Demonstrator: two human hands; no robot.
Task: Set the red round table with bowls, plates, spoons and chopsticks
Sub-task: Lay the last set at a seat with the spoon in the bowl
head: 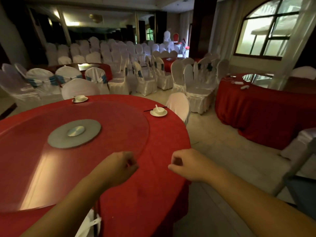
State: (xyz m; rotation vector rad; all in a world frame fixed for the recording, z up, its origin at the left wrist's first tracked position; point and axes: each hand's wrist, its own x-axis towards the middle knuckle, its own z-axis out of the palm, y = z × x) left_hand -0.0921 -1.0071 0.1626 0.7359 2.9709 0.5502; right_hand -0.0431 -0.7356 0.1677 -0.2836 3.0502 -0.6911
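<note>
Both hands, left (118, 166) and right (186, 165), hover empty, fingers curled together, over the near edge of the red round cloth-covered surface (153, 194). Two white bowl-and-plate settings (158, 112) sit far side. Risk: uneven spacing; sleeve-drag shifting cloth.

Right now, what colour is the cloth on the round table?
Red; the tablecloth shows best in the head view.

No legible text, label, brand, number or sign appears on any surface in this view.
</note>
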